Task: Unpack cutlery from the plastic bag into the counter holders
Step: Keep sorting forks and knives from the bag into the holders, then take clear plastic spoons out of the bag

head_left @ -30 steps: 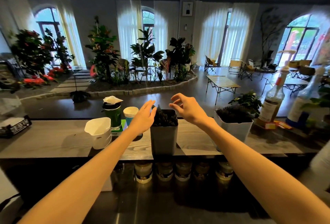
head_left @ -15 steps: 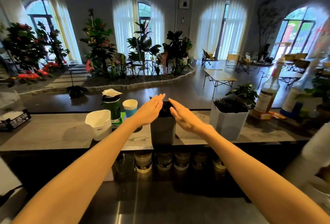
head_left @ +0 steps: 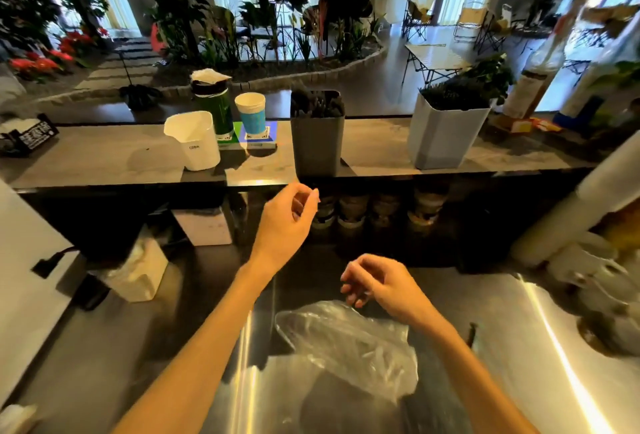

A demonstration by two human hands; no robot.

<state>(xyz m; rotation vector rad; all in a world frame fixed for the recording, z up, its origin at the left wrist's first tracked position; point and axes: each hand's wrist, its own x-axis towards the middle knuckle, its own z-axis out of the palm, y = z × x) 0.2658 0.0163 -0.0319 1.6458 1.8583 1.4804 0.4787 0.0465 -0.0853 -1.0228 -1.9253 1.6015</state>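
gap: between grey holder (head_left: 317, 143) and white holder (head_left: 445, 136) | left blocked: cups (head_left: 250, 115), white jug (head_left: 194, 141)

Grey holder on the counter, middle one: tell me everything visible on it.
The grey holder is a tall, squarish, matte container that looks like plastic. It stands upright at the near edge of the counter ledge, packed with dark cutlery whose ends poke above its rim. Nothing grips it: the left hand is below it and apart.
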